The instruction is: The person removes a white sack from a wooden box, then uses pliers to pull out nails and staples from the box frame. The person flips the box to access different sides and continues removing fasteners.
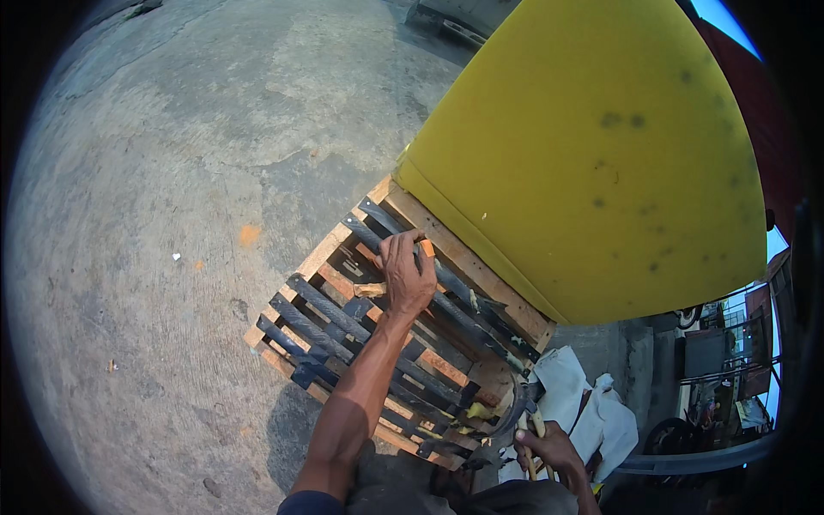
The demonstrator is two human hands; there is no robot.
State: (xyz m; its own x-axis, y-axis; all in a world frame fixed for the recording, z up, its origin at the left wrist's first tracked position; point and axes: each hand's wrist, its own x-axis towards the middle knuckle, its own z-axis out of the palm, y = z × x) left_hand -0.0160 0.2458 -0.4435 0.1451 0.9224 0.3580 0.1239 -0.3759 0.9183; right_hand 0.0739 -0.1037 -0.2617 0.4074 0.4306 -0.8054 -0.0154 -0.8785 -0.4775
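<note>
A wooden seat frame (326, 245) stands on the ground, with black rubber-like straps (316, 302) running across it in both directions. My left hand (408, 273) is closed over one strap near the backrest side; a small orange piece (427, 247) shows by its fingers, and I cannot tell whether it is held. Low on the right, my right hand (554, 453) grips a tool with two pale handles (538, 426). The tool's dark head lies by the frame's near right corner, partly lost among the straps. Behind the frame rises a yellow padded backrest (592, 163) with dark spots.
Crumpled white sheeting (571, 390) lies beside the frame's right corner. Concrete ground (172, 172) spreads to the left, with an orange stain (249, 235) on it. Yellow foam scraps (479, 411) sit inside the frame. A tyre (668, 436) and other clutter stand at far right.
</note>
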